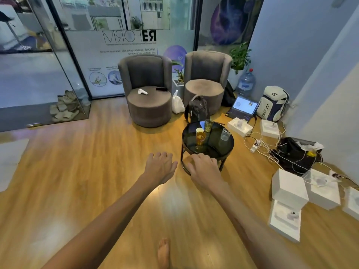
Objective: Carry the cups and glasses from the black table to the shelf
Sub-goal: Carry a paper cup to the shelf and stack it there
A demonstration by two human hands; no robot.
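Bare toes (162, 251) show at the bottom centre on the wooden floor. Above them, left hand (159, 166) and right hand (204, 168) reach forward, each grip released, fingers relaxed, holding nothing. Right of centre, the black round worktop (225, 150) carries an amber stemmed glass (200, 138), a greenish glass (208, 125) and a clear glass (225, 134).

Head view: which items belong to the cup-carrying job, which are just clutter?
Job:
black table
amber stemmed glass
green glass
clear glass
pale cup

Clutter:
two grey armchairs
laptop
Yonex backpack
water bottle
white boxes
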